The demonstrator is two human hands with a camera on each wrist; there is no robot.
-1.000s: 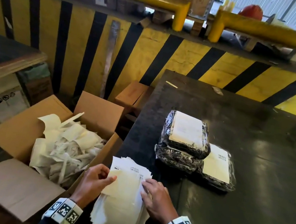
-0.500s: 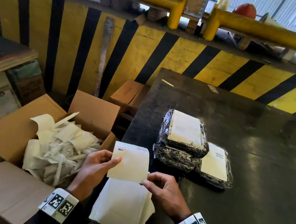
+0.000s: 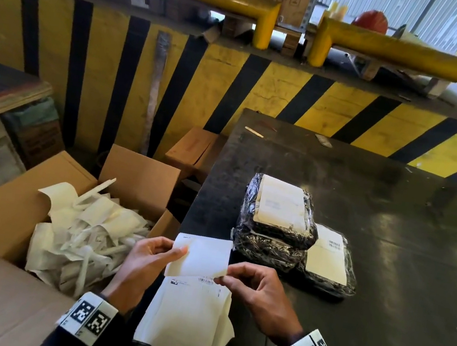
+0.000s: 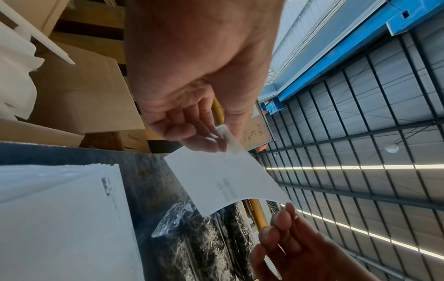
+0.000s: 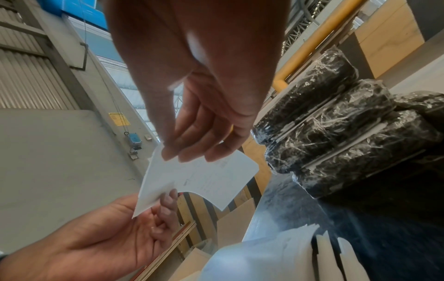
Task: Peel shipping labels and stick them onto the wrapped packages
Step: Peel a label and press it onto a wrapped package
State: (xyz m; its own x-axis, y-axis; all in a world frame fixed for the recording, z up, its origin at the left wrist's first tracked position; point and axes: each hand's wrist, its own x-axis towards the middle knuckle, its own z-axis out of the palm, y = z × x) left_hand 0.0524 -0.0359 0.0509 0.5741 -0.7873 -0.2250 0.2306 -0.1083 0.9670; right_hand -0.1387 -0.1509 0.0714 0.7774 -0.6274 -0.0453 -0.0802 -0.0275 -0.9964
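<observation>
Holding one label (image 3: 199,257) above the stack (image 3: 185,314), left hand (image 3: 146,261) pinches its nine o'clock edge, right hand (image 3: 256,292) its five o'clock corner. Packages (image 3: 281,225) lie at one o'clock. Best to split label from backing slowly at that corner.

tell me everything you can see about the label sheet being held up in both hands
The label sheet is a pale, thin rectangle with rounded corners, faint print and a barcode showing through. It is held in the air above the label stack, bowed. The left hand pinches its left edge and the right hand pinches its lower right corner.
</observation>
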